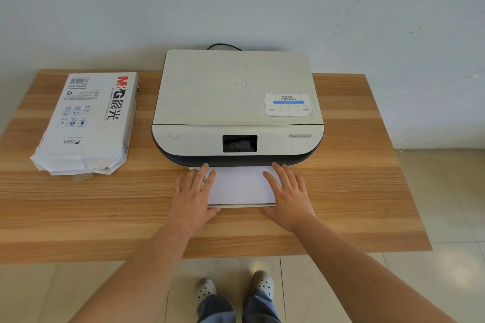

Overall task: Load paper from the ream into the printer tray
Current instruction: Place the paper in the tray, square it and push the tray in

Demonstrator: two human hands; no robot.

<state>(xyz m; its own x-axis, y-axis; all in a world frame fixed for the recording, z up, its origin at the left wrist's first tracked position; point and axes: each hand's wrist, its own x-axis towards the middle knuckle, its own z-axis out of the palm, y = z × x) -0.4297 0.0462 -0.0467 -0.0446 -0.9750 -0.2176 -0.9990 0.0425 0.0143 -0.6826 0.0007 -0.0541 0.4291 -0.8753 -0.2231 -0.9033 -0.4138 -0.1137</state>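
Both hands are lying flat, fingers spread wide, gripping nothing. Left hand (195, 192) is pressing palm-down on the left edge of the paper stack (240, 186), fingertips pointing to 12 o'clock and nearly touching the printer's dark lower front. Right hand (287, 195) is doing the same on the stack's right edge, with the thumb lying at the near right corner.

The paper stack is sitting in the printer tray (237, 206), whose thin near lip is showing just under the stack's near edge. The stack's far end is running under the printer (237, 107) front; the near part is sticking out toward 6 o'clock over the table (354, 165).

The printer is sitting mid-table, lid closed, dark screen (239, 143) facing the camera, sticker (288, 104) at the lid's right front corner, and a black cable (223, 46) arching behind it at 12 o'clock.

The ream (89, 120) is lying flat at 9 o'clock of the printer, well apart from the hands, wrapper torn open at its near end, sheet edges showing there.

Below the table edge at 6 o'clock, two light clogs (233, 287) are standing on the tiled floor.
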